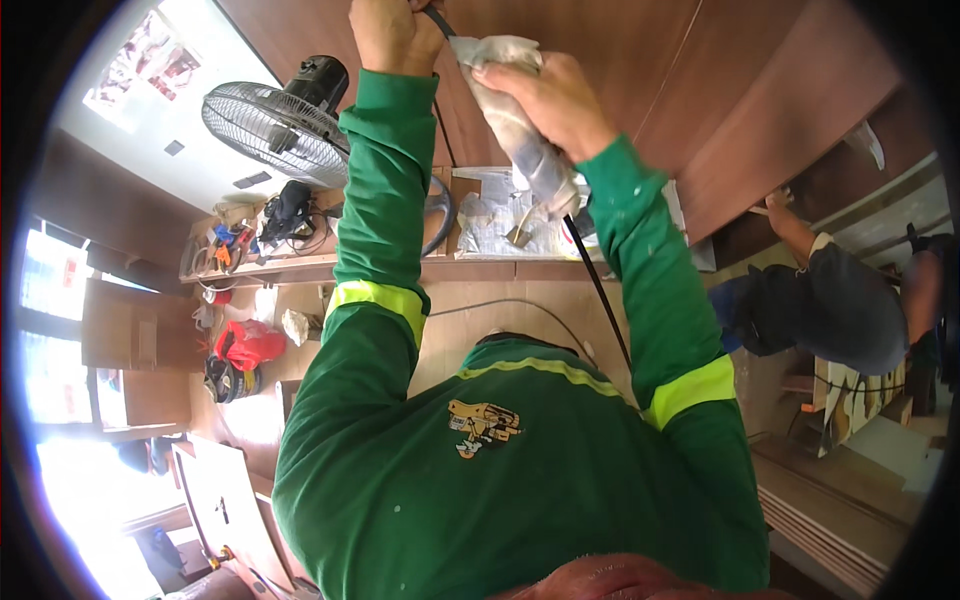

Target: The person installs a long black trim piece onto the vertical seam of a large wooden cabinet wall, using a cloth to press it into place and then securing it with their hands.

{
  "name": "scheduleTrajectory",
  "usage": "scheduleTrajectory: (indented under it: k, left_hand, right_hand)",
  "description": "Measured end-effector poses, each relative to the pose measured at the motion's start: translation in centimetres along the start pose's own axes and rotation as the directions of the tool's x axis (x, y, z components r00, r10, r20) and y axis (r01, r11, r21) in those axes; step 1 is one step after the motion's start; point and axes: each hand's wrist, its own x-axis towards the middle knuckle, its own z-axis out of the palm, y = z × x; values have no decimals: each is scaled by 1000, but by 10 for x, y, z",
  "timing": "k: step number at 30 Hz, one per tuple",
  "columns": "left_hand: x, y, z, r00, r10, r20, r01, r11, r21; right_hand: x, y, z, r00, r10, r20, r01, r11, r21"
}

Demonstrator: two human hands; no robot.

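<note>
Both my arms, in green sleeves with yellow bands, are raised toward a brown wood panel (620, 60). My right hand (550, 100) is closed around a long object wrapped in pale, dirty plastic or cloth (515, 135); the wrapping hides what is inside. A black cord or rod (597, 290) runs from its lower end down past my right arm. From its upper end a dark tube (440, 20) reaches to my left hand (395, 38), whose fingers are curled at it. The top edge of the picture cuts off part of that hand.
A black fan (275, 125) stands at the left. Below it, a wooden shelf (330, 262) bears tools, cables and plastic sheeting (490, 215). A red bag (250, 345) lies at left. Another person (840, 300) works at the right, near stacked boards (820, 510).
</note>
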Motion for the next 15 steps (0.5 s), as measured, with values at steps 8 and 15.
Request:
scheduleTrajectory:
  k: [8, 15]
  left_hand:
    - [8, -4, -17, 999, 32, 5, -32, 999, -7]
    - [9, -7, -7, 997, 2, 82, -1, 1000, -8]
  right_hand:
    - [-176, 96, -61, 948, 305, 93, -265, 915, -303]
    - [-279, 166, -74, 876, 476, 82, -480, 876, 40]
